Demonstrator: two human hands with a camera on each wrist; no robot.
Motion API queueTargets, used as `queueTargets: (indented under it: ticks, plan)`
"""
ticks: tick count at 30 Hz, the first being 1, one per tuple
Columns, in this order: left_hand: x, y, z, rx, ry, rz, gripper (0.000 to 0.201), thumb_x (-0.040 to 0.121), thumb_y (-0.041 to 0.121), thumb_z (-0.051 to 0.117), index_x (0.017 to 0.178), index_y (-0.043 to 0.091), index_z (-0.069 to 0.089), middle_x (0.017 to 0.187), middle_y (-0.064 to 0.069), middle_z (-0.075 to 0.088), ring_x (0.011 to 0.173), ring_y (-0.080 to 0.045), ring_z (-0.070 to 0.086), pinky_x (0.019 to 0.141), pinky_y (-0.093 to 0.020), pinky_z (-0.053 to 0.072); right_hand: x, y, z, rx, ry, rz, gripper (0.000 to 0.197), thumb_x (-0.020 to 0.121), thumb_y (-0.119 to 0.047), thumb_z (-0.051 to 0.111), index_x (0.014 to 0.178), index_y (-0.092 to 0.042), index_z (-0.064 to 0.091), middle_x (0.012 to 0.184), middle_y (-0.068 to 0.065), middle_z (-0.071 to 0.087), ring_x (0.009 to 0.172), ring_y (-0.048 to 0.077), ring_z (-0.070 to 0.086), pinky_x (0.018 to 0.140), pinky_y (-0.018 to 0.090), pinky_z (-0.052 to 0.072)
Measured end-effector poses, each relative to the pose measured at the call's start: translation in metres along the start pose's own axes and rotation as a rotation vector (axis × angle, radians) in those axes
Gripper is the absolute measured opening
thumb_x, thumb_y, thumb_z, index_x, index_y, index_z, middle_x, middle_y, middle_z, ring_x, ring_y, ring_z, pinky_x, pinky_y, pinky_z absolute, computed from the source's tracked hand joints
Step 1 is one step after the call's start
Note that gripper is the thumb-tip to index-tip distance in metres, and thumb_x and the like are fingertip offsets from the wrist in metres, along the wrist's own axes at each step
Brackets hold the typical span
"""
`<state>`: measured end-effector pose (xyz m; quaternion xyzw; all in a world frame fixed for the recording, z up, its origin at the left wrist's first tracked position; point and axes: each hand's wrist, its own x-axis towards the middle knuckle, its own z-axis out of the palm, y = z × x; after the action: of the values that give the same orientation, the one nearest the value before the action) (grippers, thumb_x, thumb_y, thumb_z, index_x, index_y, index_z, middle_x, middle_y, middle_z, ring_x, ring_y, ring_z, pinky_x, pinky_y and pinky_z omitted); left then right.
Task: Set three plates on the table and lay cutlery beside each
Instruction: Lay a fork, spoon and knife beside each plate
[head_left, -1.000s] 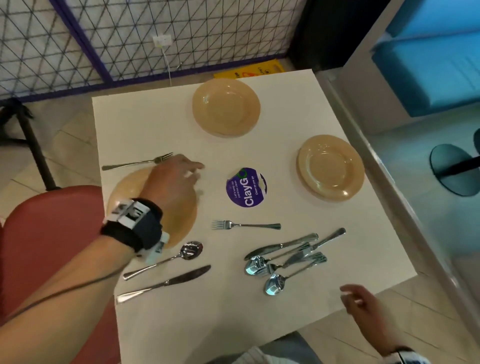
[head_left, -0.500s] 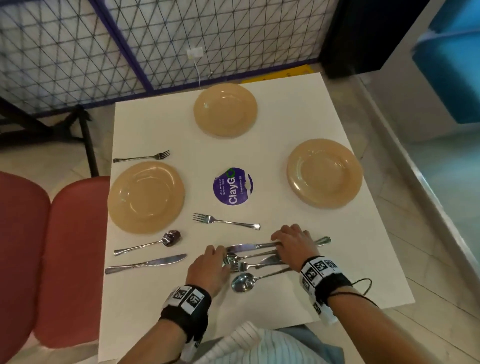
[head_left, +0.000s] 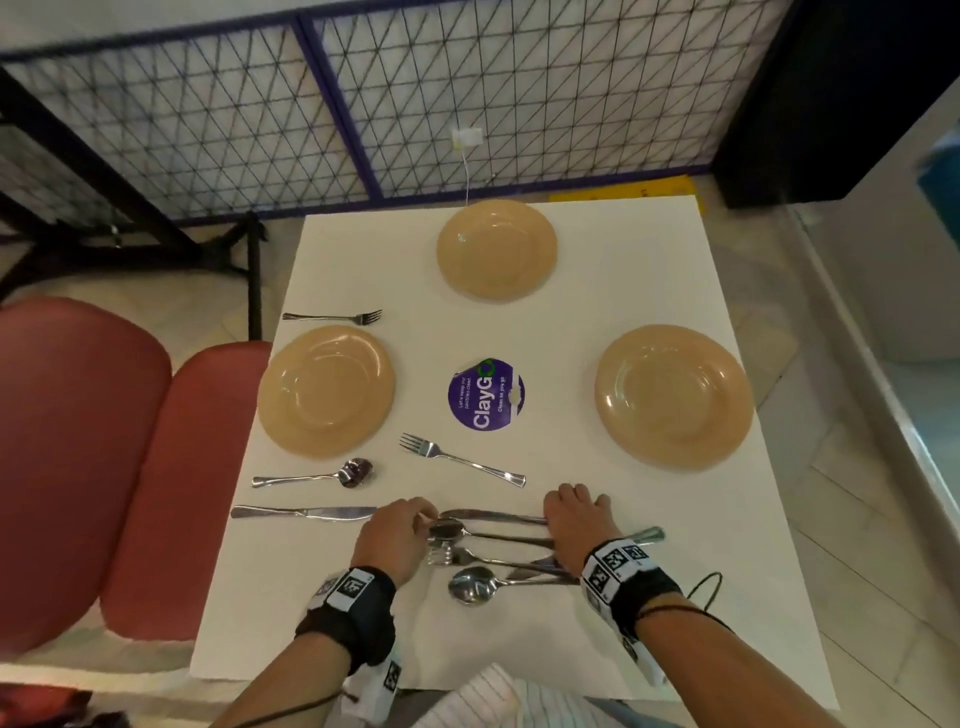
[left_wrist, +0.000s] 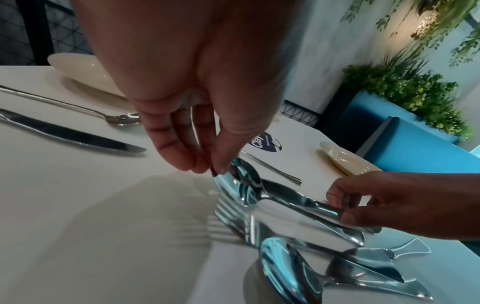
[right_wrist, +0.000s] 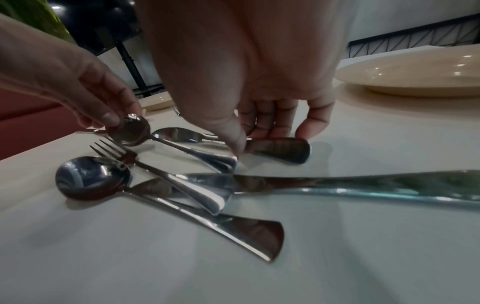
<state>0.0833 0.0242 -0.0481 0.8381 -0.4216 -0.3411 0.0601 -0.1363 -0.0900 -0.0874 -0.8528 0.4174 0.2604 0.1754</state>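
Three tan plates stand on the white table (head_left: 597, 291): left (head_left: 324, 389), far (head_left: 496, 249) and right (head_left: 672, 395). The left plate has a fork (head_left: 332, 316), a spoon (head_left: 317, 475) and a knife (head_left: 304, 513) beside it. One fork (head_left: 462, 460) lies alone mid-table. A pile of cutlery (head_left: 498, 558) lies near the front edge. My left hand (left_wrist: 218, 168) pinches the bowl of a spoon (left_wrist: 245, 176) at the pile's left end. My right hand (right_wrist: 257, 139) pinches the flat handle of a knife (right_wrist: 280, 150) at the right end.
A purple round sticker (head_left: 485, 392) sits at the table's centre. Red padded seats (head_left: 130, 467) stand along the left side, and a wire-mesh fence (head_left: 467, 104) runs behind the table. A thin black cable (head_left: 706, 590) loops by my right wrist.
A second ago my left hand was over the left plate and my right hand at the front edge. Both have come to the pile and taken hold there.
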Motion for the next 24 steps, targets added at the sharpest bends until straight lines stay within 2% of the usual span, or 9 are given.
queueTargets:
  ticks: [4, 7, 11, 13, 15, 18, 20, 22, 24]
  plan:
    - [-0.003, -0.008, -0.017, 0.001, 0.045, 0.060, 0.026, 0.094, 0.015, 0.055, 0.111, 0.029, 0.072, 0.095, 0.007, 0.057, 0.104, -0.020, 0.059, 0.079, -0.022, 0.034, 0.003, 0.005, -0.007, 0.058, -0.015, -0.007, 0.042, 0.082, -0.006, 0.055, 0.122, -0.012, 0.044, 0.127, 0.007, 0.047, 0.119, 0.029, 0.042, 0.099, 0.048, 0.035]
    - [-0.007, -0.014, -0.048, 0.022, 0.119, 0.073, 0.026, 0.092, 0.015, 0.058, 0.108, 0.030, 0.072, 0.103, 0.006, 0.064, 0.105, -0.019, 0.061, 0.081, -0.024, 0.039, 0.001, 0.013, -0.012, 0.193, -0.028, -0.007, 0.039, 0.082, 0.003, 0.044, 0.116, -0.015, 0.045, 0.120, 0.004, 0.047, 0.115, 0.026, 0.044, 0.095, 0.044, 0.037]
    - [-0.004, -0.018, -0.107, -0.077, 0.224, 0.077, 0.023, 0.090, 0.010, 0.062, 0.101, 0.027, 0.074, 0.095, 0.007, 0.065, 0.088, -0.013, 0.061, 0.070, -0.012, 0.041, -0.003, 0.029, -0.014, 0.393, -0.023, -0.054, 0.032, 0.086, 0.000, 0.043, 0.094, -0.031, 0.039, 0.103, -0.004, 0.042, 0.100, 0.023, 0.053, 0.086, 0.039, 0.046]
    - [0.008, -0.014, -0.137, -0.201, 0.243, 0.026, 0.021, 0.091, 0.011, 0.062, 0.100, 0.026, 0.072, 0.096, 0.007, 0.068, 0.082, -0.012, 0.062, 0.070, -0.016, 0.043, -0.004, 0.035, -0.017, 0.503, 0.006, -0.069, 0.037, 0.090, -0.005, 0.046, 0.084, -0.040, 0.035, 0.101, -0.003, 0.047, 0.089, 0.019, 0.055, 0.082, 0.034, 0.047]
    - [0.029, -0.007, -0.160, -0.344, 0.197, -0.048, 0.021, 0.091, 0.009, 0.061, 0.100, 0.027, 0.069, 0.092, 0.003, 0.069, 0.079, -0.015, 0.064, 0.065, -0.022, 0.046, -0.009, 0.037, -0.024, 0.607, 0.054, -0.073, 0.036, 0.093, -0.009, 0.047, 0.081, -0.042, 0.037, 0.097, -0.003, 0.051, 0.084, 0.013, 0.053, 0.078, 0.026, 0.043]
    - [0.073, 0.009, -0.183, -0.601, 0.099, -0.120, 0.019, 0.087, 0.007, 0.062, 0.102, 0.019, 0.067, 0.090, -0.011, 0.073, 0.081, -0.025, 0.067, 0.079, -0.040, 0.057, -0.013, 0.035, -0.039, 0.787, 0.109, -0.027, 0.026, 0.094, -0.008, 0.048, 0.090, -0.034, 0.052, 0.093, 0.001, 0.054, 0.075, 0.011, 0.053, 0.070, 0.019, 0.041]
    - [0.109, 0.023, -0.190, -0.730, 0.052, -0.157, 0.016, 0.089, 0.003, 0.060, 0.103, 0.010, 0.066, 0.090, -0.015, 0.073, 0.077, -0.025, 0.066, 0.083, -0.042, 0.057, -0.012, 0.032, -0.047, 0.874, 0.132, 0.009, 0.026, 0.095, -0.005, 0.048, 0.097, -0.029, 0.057, 0.093, 0.004, 0.054, 0.071, 0.014, 0.055, 0.069, 0.019, 0.044]
    - [0.149, 0.039, -0.195, -0.835, 0.031, -0.203, 0.011, 0.089, 0.000, 0.061, 0.097, 0.000, 0.067, 0.074, -0.013, 0.071, 0.063, -0.021, 0.063, 0.075, -0.036, 0.058, -0.009, 0.028, -0.054, 0.927, 0.163, 0.031, 0.030, 0.095, -0.003, 0.048, 0.098, -0.030, 0.060, 0.092, 0.007, 0.055, 0.069, 0.016, 0.056, 0.069, 0.016, 0.045]
    - [0.188, 0.055, -0.198, -0.949, 0.014, -0.268, 0.004, 0.085, -0.003, 0.066, 0.082, -0.005, 0.064, 0.051, -0.007, 0.065, 0.043, -0.014, 0.059, 0.054, -0.025, 0.056, -0.006, 0.023, -0.060, 0.975, 0.207, 0.058, 0.033, 0.093, 0.000, 0.050, 0.096, -0.030, 0.063, 0.090, 0.009, 0.056, 0.073, 0.020, 0.058, 0.068, 0.016, 0.045]
